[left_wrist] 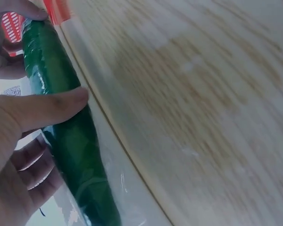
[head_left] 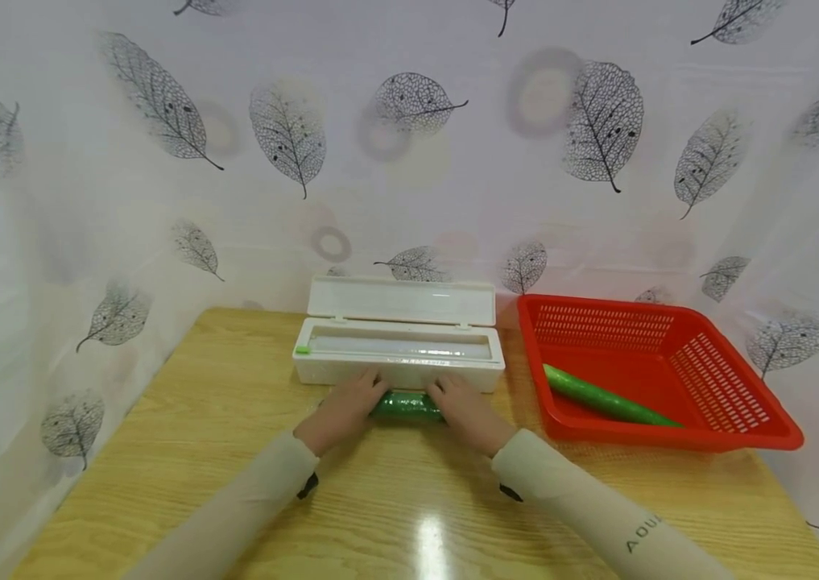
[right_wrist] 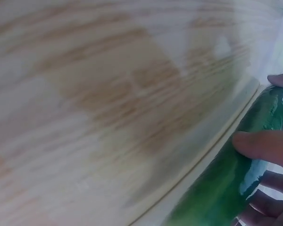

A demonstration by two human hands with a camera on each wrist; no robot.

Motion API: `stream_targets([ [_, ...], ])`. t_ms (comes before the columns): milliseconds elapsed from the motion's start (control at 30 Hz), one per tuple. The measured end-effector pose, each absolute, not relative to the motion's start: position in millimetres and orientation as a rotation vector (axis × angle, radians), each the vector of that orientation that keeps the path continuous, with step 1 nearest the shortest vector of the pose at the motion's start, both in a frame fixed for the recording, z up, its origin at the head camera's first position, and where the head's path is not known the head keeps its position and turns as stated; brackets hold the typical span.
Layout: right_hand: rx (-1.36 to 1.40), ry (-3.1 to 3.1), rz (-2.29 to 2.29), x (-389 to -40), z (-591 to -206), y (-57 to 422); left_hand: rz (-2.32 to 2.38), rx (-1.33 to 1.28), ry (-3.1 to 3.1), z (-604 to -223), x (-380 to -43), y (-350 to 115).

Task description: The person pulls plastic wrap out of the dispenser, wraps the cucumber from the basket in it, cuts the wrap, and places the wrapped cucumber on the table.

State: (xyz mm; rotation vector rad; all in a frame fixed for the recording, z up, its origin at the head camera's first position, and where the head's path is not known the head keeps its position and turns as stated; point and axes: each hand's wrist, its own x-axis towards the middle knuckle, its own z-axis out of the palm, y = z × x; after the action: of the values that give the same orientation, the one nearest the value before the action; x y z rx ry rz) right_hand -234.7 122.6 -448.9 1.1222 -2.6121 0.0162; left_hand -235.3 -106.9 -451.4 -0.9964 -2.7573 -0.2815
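Observation:
A green cucumber [head_left: 407,406] in clear plastic film lies level just in front of a white cling film box [head_left: 395,372]. My left hand [head_left: 346,409] grips its left part, thumb on the near side and fingers curled behind, as the left wrist view shows. My right hand [head_left: 469,412] holds its right part the same way; in the right wrist view the thumb [right_wrist: 262,145] presses on the cucumber. Loose film [left_wrist: 127,197] sticks out past the cucumber's left end. The box's lid [head_left: 402,300] stands up, and a film roll [head_left: 398,347] lies inside.
Right of the box, a red plastic basket [head_left: 670,439] with slotted walls stands on the wooden table [head_left: 235,403]. Another green cucumber [head_left: 601,395] lies in it. A leaf-patterned sheet [head_left: 438,185] hangs behind and at both sides. A small green slider [head_left: 303,350] sits at the box's left front edge.

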Motion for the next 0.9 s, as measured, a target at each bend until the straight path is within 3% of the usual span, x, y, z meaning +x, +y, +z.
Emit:
stream_targets([
  [700, 1.081, -2.549, -0.063, -240.5, -450.1, 127.0, -0.46, -1.054, -2.729, -454.9, -245.8, -123.7],
  [900, 1.07, -2.583, -0.059, -240.8, -450.1, 127.4, -0.481, -0.883, -2.669, -449.6, -242.1, -143.7],
])
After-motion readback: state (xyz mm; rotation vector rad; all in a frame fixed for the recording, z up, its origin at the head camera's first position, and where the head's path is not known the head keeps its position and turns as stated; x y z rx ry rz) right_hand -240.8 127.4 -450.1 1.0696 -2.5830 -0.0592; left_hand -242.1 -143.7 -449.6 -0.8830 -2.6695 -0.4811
